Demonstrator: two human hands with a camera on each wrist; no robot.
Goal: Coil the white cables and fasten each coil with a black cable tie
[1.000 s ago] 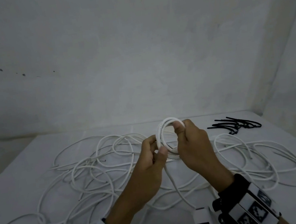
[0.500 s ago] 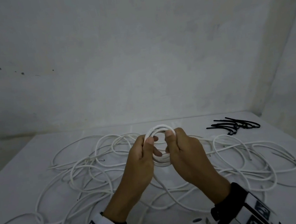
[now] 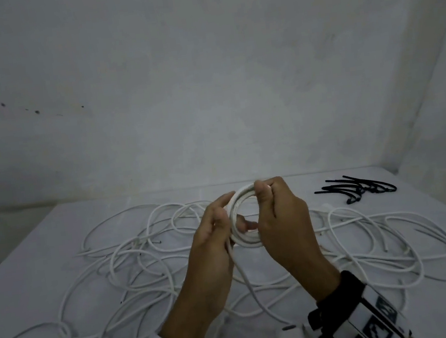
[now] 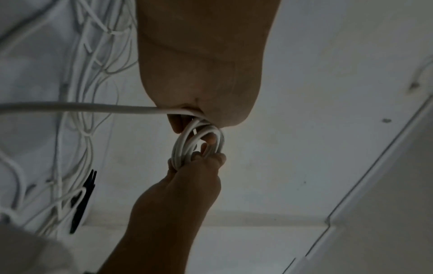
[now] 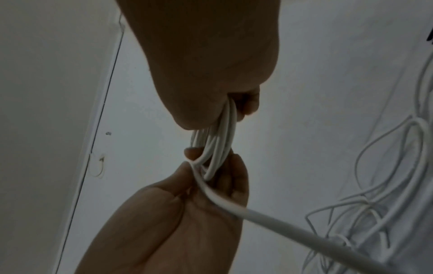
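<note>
Over the table (image 3: 27, 282), strewn with loose white cables (image 3: 132, 265), your coil (image 3: 241, 217) sat higher and more upright than half a second before. Your right hand (image 3: 280, 226) had shifted to pinch its top while your left hand (image 3: 212, 244) gripped its side; another turn seemed laid, though the tail (image 3: 248, 281) hung uncoiled and the black cable ties (image 3: 360, 189) lay untouched.

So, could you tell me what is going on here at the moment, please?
A person is winding a white cable into a small coil, held up above the table. The left hand and right hand each grip one side of it, and a loose length trails down to the tangle of white cables on the table. No tie is on the coil yet; the black cable ties lie untouched at the far right.
</note>
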